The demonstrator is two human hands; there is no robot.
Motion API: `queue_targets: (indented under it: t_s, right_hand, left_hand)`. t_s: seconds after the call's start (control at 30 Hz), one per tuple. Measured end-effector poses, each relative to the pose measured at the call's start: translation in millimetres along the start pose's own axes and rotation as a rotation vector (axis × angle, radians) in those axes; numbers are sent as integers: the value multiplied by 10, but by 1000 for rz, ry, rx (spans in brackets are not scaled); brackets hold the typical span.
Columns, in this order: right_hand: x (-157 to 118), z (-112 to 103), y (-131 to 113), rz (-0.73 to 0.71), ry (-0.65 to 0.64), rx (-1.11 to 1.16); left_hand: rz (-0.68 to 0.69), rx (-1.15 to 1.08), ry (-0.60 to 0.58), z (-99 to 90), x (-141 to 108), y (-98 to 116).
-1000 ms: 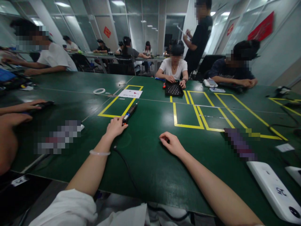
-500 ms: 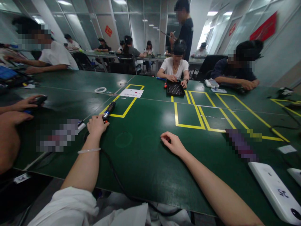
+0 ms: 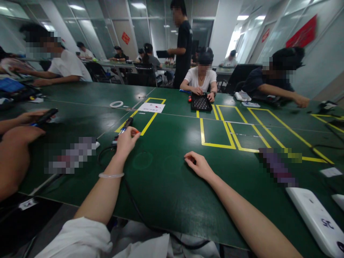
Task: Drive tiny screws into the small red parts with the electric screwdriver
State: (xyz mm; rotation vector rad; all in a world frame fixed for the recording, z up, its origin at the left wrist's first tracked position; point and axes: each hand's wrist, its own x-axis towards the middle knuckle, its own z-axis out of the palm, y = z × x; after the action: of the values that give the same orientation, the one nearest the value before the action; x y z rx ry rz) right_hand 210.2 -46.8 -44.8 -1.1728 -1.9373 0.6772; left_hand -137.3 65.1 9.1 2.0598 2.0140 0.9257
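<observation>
My left hand [image 3: 127, 140], with a pale bangle [image 3: 111, 175] on its wrist, is closed in a pinch over the green table. A small orange-red piece [image 3: 138, 132] shows at its fingertips; its kind is too small to tell. Just behind that hand lies a dark, tube-shaped tool [image 3: 129, 123] with a blue and silver part, partly hidden by the fingers. On the tabletop to the right rests my right hand [image 3: 198, 165], its fingers loosely curled in and nothing visible in them. A black cable [image 3: 131, 197] runs beside my left forearm.
Yellow tape outlines [image 3: 217, 145] mark the table [image 3: 161, 193]. A white paper [image 3: 152, 107] and a white ring [image 3: 116, 104] lie farther back. Across from me a person handles a black tray [image 3: 201, 103]. A white case [image 3: 314, 215] stands at right. Another person's hand holds a dark device [image 3: 47, 116] at left.
My left hand has moved right and slightly away from me, off the tool's near end, with the orange-red piece now at its fingertips. My right hand has stayed put.
</observation>
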Motion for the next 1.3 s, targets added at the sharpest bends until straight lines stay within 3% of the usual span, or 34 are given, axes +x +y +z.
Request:
queue_targets:
  t_s: [0.07,0.2,0.33,0.47,0.6,0.77,1.3]
  right_hand:
    - [2,5,8,2,-3,11]
    - [4,14,12,-3,-12,66]
    - [5,16,2,3,-32,62]
    - [7,12,-6,-7,-45,23]
    - [9,13,-22,6,-44,22]
    - [10,17,-29,20,-5,12]
    - [19,-9,-53,26,24,11]
  left_hand:
    - [138,-201,-196,149,-113,322]
    - [335,-372,-588,393,-385,918]
    - [354,-493,-781,522,-567,1245]
    - [299,-618,-889,644,-665,1315]
    - [257,-753,-916,739,-740,1264]
    - [209,-846,-829,741,-784,1242]
    - [372,-691,-723,682,-803,1268]
